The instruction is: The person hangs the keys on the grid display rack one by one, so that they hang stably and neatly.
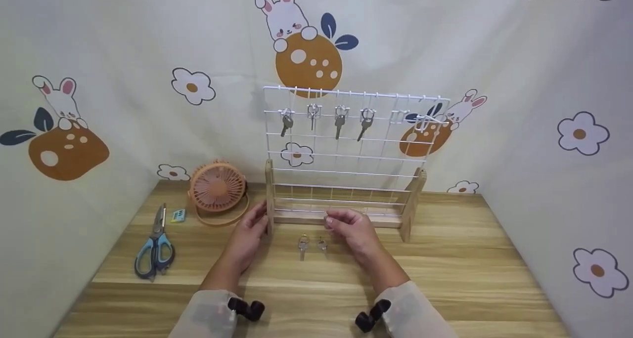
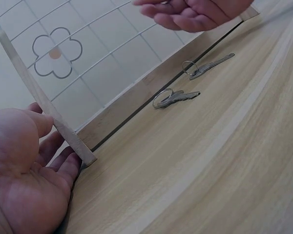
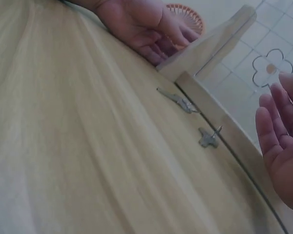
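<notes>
My left hand holds the left wooden leg of a white wire grid rack at its base, thumb on one side and fingers on the other. In front of the rack's lower wooden bar is my right hand, its fingers loosely bent and thumb near the index fingertip. Two keys lie on the table between the hands: a longer-looking key at left and another key at right, each with a ring. Four hooks on the grid carry hanging keys, among them a dark key.
Two bare white hooks, one hook beside another, sit at the grid's right. On the left of the table are an orange fan, blue-handled scissors and a small blue-and-white item. A patterned cloth surrounds the table.
</notes>
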Demonstrator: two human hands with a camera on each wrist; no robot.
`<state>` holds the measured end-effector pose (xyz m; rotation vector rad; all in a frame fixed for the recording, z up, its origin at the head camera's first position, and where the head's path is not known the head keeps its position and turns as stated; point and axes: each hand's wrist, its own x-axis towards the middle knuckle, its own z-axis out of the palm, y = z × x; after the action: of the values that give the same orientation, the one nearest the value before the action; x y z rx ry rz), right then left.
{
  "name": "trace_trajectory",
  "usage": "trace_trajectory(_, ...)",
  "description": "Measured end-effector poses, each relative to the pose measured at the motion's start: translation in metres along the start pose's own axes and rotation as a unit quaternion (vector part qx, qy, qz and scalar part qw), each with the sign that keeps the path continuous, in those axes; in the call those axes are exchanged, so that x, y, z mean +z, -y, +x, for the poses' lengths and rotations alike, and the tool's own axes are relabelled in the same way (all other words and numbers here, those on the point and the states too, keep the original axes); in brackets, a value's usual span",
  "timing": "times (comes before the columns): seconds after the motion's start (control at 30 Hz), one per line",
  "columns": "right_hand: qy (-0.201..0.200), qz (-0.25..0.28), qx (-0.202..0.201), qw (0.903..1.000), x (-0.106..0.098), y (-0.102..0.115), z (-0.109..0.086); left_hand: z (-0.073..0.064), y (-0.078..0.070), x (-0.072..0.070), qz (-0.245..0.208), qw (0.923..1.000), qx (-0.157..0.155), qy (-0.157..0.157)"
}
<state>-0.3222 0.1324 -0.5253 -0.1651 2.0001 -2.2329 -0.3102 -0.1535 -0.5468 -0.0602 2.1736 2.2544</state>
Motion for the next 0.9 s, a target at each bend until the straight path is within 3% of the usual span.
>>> trace_trajectory(0.3, 0.038, -0.089, 0.006, 0.9953, 0.0, -0.02, -0.002, -0.002, -0.001, -0.001, 0.011, 0.9999, -0.005, -0.002)
trace_trajectory(0.53, 0.057, -0.212, -0.024, 0.9753, 0.001, -0.02, -0.001, -0.001, -0.001, -0.002, 0.01, 0.9999, -0.001, 0.002)
trace_trajectory(0.9, 0.069, -0.282, -0.045, 0.9558, 0.004, -0.02, -0.005, 0.0, 0.0, -0.001, 0.004, 0.9999, 0.011, 0.004)
